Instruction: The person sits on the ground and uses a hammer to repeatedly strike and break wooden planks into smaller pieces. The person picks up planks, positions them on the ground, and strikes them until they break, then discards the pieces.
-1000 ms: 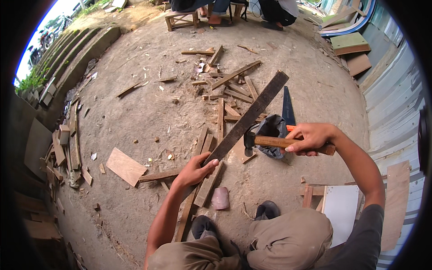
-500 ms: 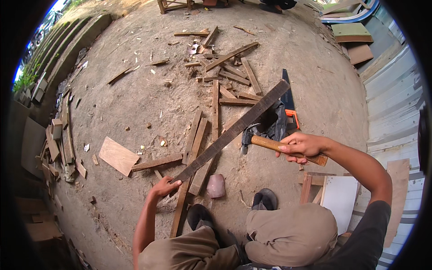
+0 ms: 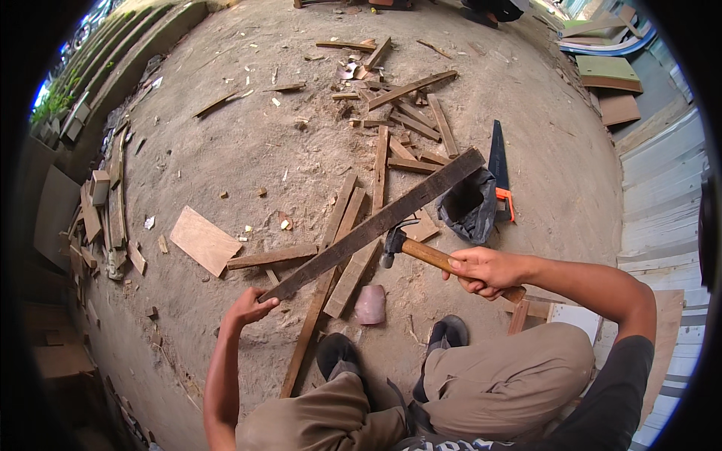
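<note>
My left hand (image 3: 249,307) grips the near end of a long dark wooden batten (image 3: 380,223), which slants up and away to the right. A claw hammer (image 3: 429,253) with a wooden handle is in my right hand (image 3: 489,272), fingers wrapped round the handle. Its metal head lies close to the batten's near side, about midway along; whether they touch I cannot tell. Below the batten, several wooden strips (image 3: 352,279) lie on the ground, and a pinkish block (image 3: 370,305) sits in front of my feet.
Beyond the batten's far end stand a black bag (image 3: 470,210), open at the top, and a handsaw (image 3: 499,169) with an orange handle. A pile of battens (image 3: 410,113) lies farther off. Left is a thin plywood piece (image 3: 204,240); a corrugated metal wall (image 3: 662,203) rises on the right.
My left hand has shifted left and slightly nearer with the batten's end. My right hand has brought the hammer left and a little nearer. The view has turned slightly.
</note>
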The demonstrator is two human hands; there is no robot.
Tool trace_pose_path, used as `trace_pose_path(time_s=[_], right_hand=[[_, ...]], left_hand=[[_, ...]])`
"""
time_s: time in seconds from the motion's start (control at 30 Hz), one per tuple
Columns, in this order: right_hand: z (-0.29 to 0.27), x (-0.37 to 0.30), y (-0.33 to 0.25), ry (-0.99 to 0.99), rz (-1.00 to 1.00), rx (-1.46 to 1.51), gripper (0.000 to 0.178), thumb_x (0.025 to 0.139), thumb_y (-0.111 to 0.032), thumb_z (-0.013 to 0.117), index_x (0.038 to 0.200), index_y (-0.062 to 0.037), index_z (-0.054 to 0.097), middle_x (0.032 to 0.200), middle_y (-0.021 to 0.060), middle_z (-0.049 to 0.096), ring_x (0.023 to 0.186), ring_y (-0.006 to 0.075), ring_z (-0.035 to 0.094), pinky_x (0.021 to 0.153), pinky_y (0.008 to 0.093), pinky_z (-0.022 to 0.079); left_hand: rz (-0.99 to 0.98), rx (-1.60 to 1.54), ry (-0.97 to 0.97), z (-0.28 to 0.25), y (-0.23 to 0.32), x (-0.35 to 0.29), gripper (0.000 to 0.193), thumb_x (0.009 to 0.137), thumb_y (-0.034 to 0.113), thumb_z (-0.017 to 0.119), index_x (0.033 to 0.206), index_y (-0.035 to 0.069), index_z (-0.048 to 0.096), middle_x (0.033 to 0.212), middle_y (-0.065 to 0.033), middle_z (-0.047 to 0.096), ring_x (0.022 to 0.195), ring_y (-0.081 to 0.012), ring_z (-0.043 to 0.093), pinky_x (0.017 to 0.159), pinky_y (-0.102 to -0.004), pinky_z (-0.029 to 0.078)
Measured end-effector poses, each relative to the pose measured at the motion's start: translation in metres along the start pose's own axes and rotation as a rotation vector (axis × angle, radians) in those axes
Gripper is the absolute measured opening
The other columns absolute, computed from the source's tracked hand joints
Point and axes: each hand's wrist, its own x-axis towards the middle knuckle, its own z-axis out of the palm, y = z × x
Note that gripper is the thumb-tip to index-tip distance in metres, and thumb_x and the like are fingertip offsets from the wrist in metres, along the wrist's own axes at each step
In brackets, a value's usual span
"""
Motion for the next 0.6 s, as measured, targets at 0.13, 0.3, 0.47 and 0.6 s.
trace_pose_path(time_s=[0.13, 0.3, 0.47, 0.6], right_hand=[[0.010, -0.001, -0.010, -0.112, 0.008, 0.090, 0.042, 0.106, -0.046, 0.034, 0.119, -0.0080, 0.045, 0.065, -0.0054, 0.036, 0.041, 0.0022, 0.028, 0.034, 0.0206, 0.027], [0.033, -0.005, -0.033, -0.097, -0.088, 0.020, 0.044, 0.107, -0.044, 0.032, 0.123, -0.0054, 0.047, 0.067, -0.0048, 0.038, 0.045, 0.0031, 0.032, 0.039, 0.0207, 0.031], [0.031, -0.005, -0.042, -0.001, -0.076, -0.015, 0.043, 0.107, -0.043, 0.035, 0.122, -0.0052, 0.049, 0.067, -0.0037, 0.039, 0.045, 0.0033, 0.032, 0.039, 0.0213, 0.031], [0.026, 0.005, -0.041, -0.003, -0.065, -0.008, 0.039, 0.107, -0.042, 0.035, 0.119, -0.0070, 0.048, 0.065, -0.0028, 0.038, 0.043, 0.0034, 0.029, 0.037, 0.0213, 0.027]], left_hand=[[0.057, -0.030, 0.026, -0.020, -0.007, 0.001, 0.072, 0.073, 0.075, 0.067, 0.070, 0.004, 0.061, 0.055, 0.0005, 0.051, 0.051, -0.0114, 0.051, 0.048, -0.0315, 0.039], [0.133, 0.022, 0.155, -0.046, -0.010, -0.015, 0.073, 0.072, 0.072, 0.069, 0.077, 0.000, 0.065, 0.056, -0.0013, 0.055, 0.052, -0.0137, 0.055, 0.049, -0.0329, 0.041], [0.394, 0.282, 0.343, -0.051, -0.002, -0.025, 0.065, 0.071, 0.062, 0.076, 0.081, -0.002, 0.066, 0.057, -0.0108, 0.055, 0.054, -0.0187, 0.057, 0.053, -0.0386, 0.044], [0.355, 0.474, 0.436, -0.050, -0.002, -0.023, 0.062, 0.073, 0.060, 0.075, 0.082, 0.000, 0.065, 0.056, -0.0151, 0.053, 0.054, -0.0312, 0.057, 0.056, -0.0424, 0.045]])
